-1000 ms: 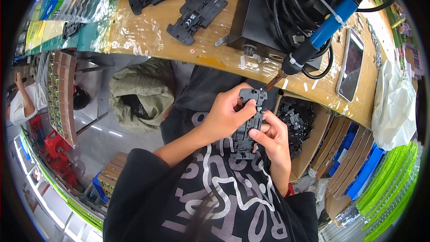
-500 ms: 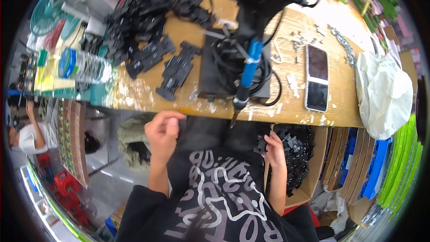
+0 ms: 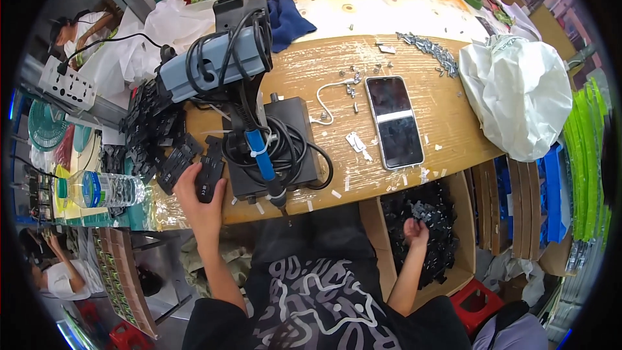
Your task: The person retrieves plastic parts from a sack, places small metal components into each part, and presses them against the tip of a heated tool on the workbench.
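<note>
My left hand (image 3: 202,202) reaches onto the bench's near edge. Its thumb and fingers close around the near end of a flat black plastic part (image 3: 210,167). Beside that part lies another of the same kind (image 3: 178,163), and behind them rises a heap of black parts (image 3: 150,120). Low on the right, my right hand (image 3: 416,231) is inside a cardboard box (image 3: 463,246) holding many black plastic pieces (image 3: 435,259). A greyish-black piece (image 3: 424,211) lies right at its fingertips; whether the fingers grip it is unclear.
A blue-handled electric screwdriver (image 3: 261,155) with coiled cable hangs over a black box-shaped unit (image 3: 243,185). A phone (image 3: 396,123), small metal bits (image 3: 353,87) and a white plastic bag (image 3: 515,97) are on the right. A water bottle (image 3: 110,190) lies left. Another person (image 3: 68,279) sits farther left.
My left hand has gone from empty in front of the bench to gripping a black part on it. My right hand, which held a small black piece, has moved into the box. The view has shifted.
</note>
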`<action>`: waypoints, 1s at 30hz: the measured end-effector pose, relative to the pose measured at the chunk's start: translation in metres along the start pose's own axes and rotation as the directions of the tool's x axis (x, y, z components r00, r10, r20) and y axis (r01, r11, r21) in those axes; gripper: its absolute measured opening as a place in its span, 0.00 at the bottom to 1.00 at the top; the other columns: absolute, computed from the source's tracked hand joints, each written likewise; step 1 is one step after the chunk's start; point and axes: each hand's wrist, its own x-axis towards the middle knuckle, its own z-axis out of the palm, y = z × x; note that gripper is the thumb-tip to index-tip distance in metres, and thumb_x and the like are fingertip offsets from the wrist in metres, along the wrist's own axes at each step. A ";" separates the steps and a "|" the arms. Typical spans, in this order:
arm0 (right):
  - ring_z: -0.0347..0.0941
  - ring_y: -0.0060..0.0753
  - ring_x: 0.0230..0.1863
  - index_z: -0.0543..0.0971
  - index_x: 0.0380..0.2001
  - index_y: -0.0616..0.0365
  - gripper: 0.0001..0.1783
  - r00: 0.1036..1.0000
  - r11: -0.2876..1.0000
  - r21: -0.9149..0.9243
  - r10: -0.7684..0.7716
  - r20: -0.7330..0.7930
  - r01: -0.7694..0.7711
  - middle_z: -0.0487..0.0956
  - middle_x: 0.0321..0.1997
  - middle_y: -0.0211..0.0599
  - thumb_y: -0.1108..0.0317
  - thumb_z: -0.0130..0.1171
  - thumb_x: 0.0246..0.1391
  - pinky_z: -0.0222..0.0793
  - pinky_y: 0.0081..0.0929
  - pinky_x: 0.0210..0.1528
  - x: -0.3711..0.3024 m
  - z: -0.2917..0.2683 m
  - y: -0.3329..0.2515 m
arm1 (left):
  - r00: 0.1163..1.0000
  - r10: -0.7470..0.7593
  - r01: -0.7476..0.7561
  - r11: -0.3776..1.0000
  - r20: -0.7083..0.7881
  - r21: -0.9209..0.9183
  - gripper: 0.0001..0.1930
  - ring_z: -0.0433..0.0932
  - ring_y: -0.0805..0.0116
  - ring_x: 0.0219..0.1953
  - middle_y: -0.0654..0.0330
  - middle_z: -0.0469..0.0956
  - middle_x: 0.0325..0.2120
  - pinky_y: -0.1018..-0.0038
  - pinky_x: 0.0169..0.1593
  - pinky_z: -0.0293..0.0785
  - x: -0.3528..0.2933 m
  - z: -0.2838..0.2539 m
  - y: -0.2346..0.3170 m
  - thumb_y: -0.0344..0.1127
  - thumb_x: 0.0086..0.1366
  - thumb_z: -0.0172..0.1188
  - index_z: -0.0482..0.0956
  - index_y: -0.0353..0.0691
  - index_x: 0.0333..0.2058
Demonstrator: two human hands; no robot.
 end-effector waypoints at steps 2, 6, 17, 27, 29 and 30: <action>0.71 0.42 0.31 0.67 0.25 0.59 0.08 0.994 0.995 0.067 -0.077 0.075 0.072 0.74 0.28 0.44 0.66 0.51 0.45 0.70 0.43 0.37 -0.032 0.023 -0.010 | 1.000 0.017 -0.017 1.000 -0.008 0.007 0.22 0.63 0.59 0.43 0.55 0.68 0.39 0.70 0.47 0.59 0.002 0.002 -0.005 0.28 0.43 0.63 0.68 0.36 0.39; 0.65 0.26 0.32 0.66 0.42 0.56 0.18 0.641 0.704 -0.061 -0.603 0.475 0.707 0.70 0.36 0.35 0.64 0.52 0.48 0.63 0.22 0.36 -0.177 0.117 0.005 | 0.999 0.008 -0.008 1.000 -0.036 -0.002 0.21 0.64 0.58 0.42 0.55 0.68 0.39 0.70 0.47 0.60 0.002 0.006 -0.009 0.28 0.43 0.63 0.68 0.36 0.39; 0.68 0.29 0.29 0.69 0.33 0.65 0.11 -0.160 -0.474 -0.028 -0.353 0.922 0.880 0.72 0.27 0.40 0.74 0.53 0.43 0.64 0.23 0.33 -0.243 0.342 0.021 | 0.971 -0.153 0.094 0.952 -0.186 -0.293 0.20 0.67 0.67 0.40 0.57 0.68 0.36 0.76 0.44 0.62 -0.010 0.001 -0.010 0.25 0.46 0.58 0.67 0.35 0.41; 0.68 0.40 0.25 0.72 0.23 0.64 0.07 -0.165 -0.578 -0.033 -0.287 0.944 0.815 0.71 0.23 0.44 0.71 0.55 0.40 0.63 0.30 0.30 -0.220 0.380 0.019 | 0.960 -0.211 0.122 0.907 -0.185 -0.403 0.20 0.68 0.71 0.35 0.60 0.67 0.34 0.79 0.39 0.64 -0.009 -0.007 -0.016 0.26 0.45 0.58 0.68 0.35 0.40; 0.68 0.41 0.29 0.72 0.27 0.60 0.09 -0.150 -0.713 -0.167 -0.359 0.921 0.681 0.71 0.26 0.43 0.67 0.55 0.42 0.63 0.33 0.33 -0.241 0.376 0.033 | 0.958 -0.228 0.140 0.899 -0.172 -0.416 0.20 0.68 0.72 0.35 0.60 0.67 0.34 0.79 0.38 0.64 -0.009 -0.007 -0.020 0.26 0.45 0.58 0.68 0.35 0.40; 0.67 0.43 0.31 0.71 0.30 0.57 0.10 -0.142 -0.752 -0.176 -0.337 0.931 0.635 0.70 0.29 0.43 0.64 0.54 0.44 0.62 0.35 0.34 -0.231 0.380 0.033 | 0.958 -0.248 0.158 0.876 -0.146 -0.456 0.20 0.68 0.72 0.35 0.60 0.67 0.34 0.80 0.38 0.64 -0.008 -0.009 -0.019 0.26 0.45 0.58 0.68 0.35 0.40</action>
